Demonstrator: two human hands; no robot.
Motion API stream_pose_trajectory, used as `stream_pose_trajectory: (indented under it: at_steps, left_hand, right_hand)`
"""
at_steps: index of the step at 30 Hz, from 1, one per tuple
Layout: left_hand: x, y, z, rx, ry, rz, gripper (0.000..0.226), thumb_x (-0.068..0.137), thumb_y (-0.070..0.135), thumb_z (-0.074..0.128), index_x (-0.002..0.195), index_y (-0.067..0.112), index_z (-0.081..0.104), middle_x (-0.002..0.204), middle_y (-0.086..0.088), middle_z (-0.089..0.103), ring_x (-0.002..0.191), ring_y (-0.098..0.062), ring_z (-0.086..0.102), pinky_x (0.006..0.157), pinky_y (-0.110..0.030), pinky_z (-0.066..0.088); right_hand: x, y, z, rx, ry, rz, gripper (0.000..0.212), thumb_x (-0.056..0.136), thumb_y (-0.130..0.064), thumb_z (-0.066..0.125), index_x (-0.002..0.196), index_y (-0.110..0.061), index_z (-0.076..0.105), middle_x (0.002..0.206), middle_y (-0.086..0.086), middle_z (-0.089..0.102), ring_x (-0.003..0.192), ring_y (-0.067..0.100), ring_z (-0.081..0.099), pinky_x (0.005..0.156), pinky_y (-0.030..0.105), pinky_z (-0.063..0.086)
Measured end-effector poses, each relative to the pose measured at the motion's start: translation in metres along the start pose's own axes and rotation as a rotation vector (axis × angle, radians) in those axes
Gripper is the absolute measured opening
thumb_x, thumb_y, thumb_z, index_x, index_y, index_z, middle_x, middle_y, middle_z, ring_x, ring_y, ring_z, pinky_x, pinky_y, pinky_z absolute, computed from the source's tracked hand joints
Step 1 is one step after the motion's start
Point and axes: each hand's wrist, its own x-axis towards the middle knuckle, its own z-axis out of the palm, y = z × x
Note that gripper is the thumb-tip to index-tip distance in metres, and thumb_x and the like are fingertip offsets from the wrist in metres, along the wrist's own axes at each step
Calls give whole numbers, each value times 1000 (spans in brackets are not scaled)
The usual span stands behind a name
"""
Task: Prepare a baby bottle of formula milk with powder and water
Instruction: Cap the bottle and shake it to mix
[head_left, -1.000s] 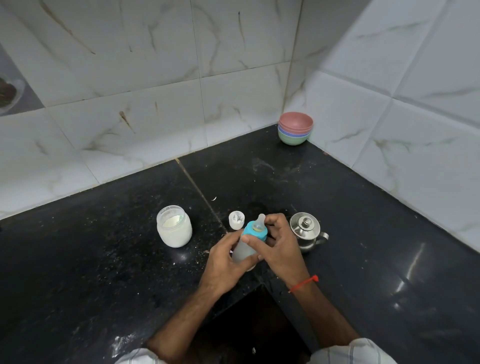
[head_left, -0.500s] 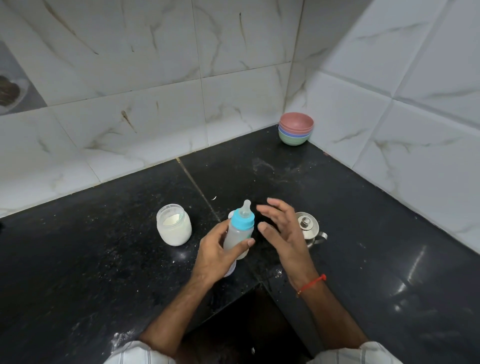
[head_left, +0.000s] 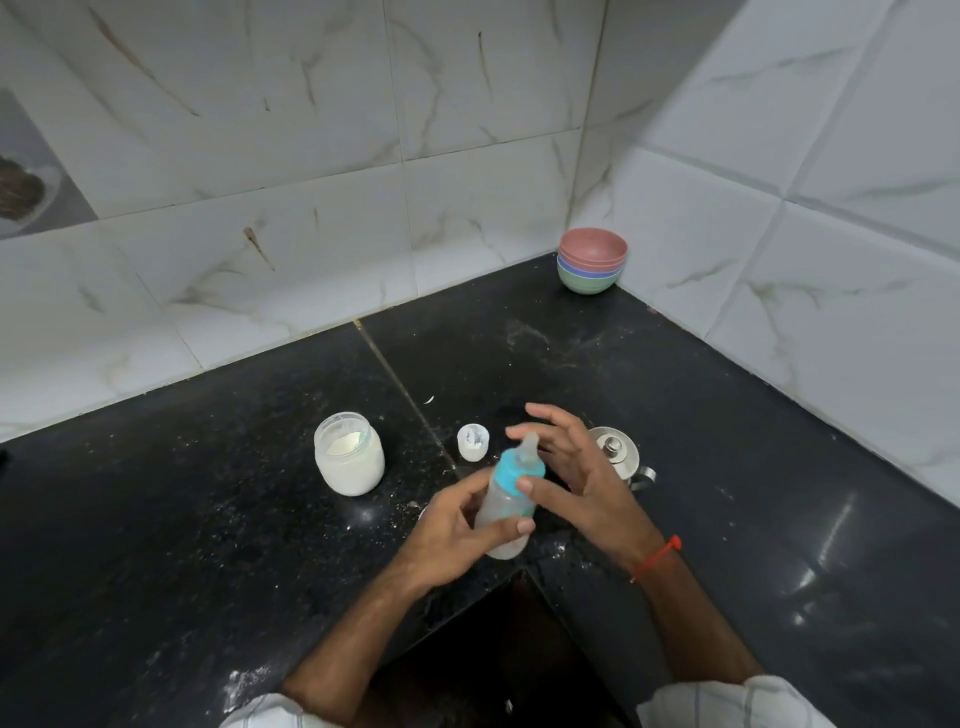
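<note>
The left hand grips the baby bottle around its cloudy body, fingers curled round it from the left and the thumb across its front, holding it tilted above the black counter. The blue collar and teat lean toward the right hand, whose fingers are spread and relaxed, holding nothing; its thumb tip lies just beside the collar. Beyond the left fingers stands the open powder jar; a small white cap lies near the right fingertips. A steel kettle sits partly hidden behind the right hand. Stacked bowls rest well apart, in the corner.
</note>
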Motion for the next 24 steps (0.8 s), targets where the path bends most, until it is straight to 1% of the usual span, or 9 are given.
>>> stream_pose_trajectory:
  at_steps: [3, 5, 8, 10, 12, 14, 19, 21, 24]
  left_hand:
    - [0, 8, 9, -32, -147, 19, 42, 91, 6, 77, 131, 8, 63, 115, 4, 76, 110, -13, 72, 93, -26, 56]
    - [1, 15, 13, -31, -125, 42, 43, 90, 11, 79, 130, 10, 65, 118, 4, 76, 113, -11, 72, 94, -25, 56]
    - [4, 17, 12, 170, 51, 161, 58, 82, 36, 80, 135, 18, 64, 114, 12, 75, 105, -1, 71, 90, -25, 55]
    - [5, 18, 14, 316, 145, 253, 55, 83, 35, 78, 134, 21, 63, 110, 14, 74, 98, 2, 69, 83, -26, 53]
    - [3, 18, 18, 337, 176, 300, 50, 87, 30, 77, 134, 22, 63, 114, 10, 74, 103, -5, 70, 87, -32, 56]
    - [2, 19, 15, 291, 157, 270, 50, 87, 30, 78, 134, 21, 64, 118, 9, 74, 107, -8, 71, 92, -37, 57]
    - [1, 34, -10, 47, -219, 88, 45, 90, 13, 80, 131, 21, 64, 122, 8, 73, 117, -12, 69, 97, -30, 57]
    - [2, 36, -6, 36, -179, 120, 47, 89, 16, 81, 133, 18, 64, 124, 3, 73, 118, -16, 69, 102, -38, 57]
    - [6, 37, 7, 171, 30, 202, 56, 86, 29, 82, 138, 28, 61, 123, 10, 74, 113, -7, 70, 98, -33, 57]
  right_hand:
    - [3, -8, 2, 73, -148, -25, 74, 93, -1, 67, 156, -20, 32, 142, 6, 65, 134, 28, 59, 114, 39, 47]
    - [8, -10, 9, 92, -100, -16, 55, 95, -1, 65, 145, -21, 51, 121, 11, 76, 127, 27, 66, 109, 46, 52]
    - [13, -9, 33, 45, 277, 38, 19, 91, -17, 71, 104, -30, 75, 100, 3, 80, 104, 20, 75, 96, 55, 58]
    - [15, -6, 51, 39, 578, 92, 6, 84, -33, 71, 90, -34, 73, 91, -1, 79, 91, 17, 76, 88, 53, 60]
    - [14, -6, 62, 52, 724, 97, 9, 81, -41, 70, 87, -34, 69, 87, -1, 77, 86, 15, 75, 85, 51, 60]
    - [12, -9, 58, 72, 647, 74, 12, 83, -39, 75, 91, -34, 69, 90, 2, 77, 88, 19, 75, 85, 54, 60]
    - [6, -26, 14, 123, -71, -53, 50, 92, -8, 74, 135, -22, 53, 104, 14, 79, 108, 33, 74, 99, 50, 57]
    - [9, -31, 13, 97, -28, -95, 48, 92, -5, 72, 135, -18, 53, 95, 11, 80, 106, 32, 75, 100, 48, 57]
    - [17, -28, 29, 42, 343, -70, 31, 92, -6, 71, 120, -19, 65, 85, 5, 81, 99, 21, 77, 105, 40, 54]
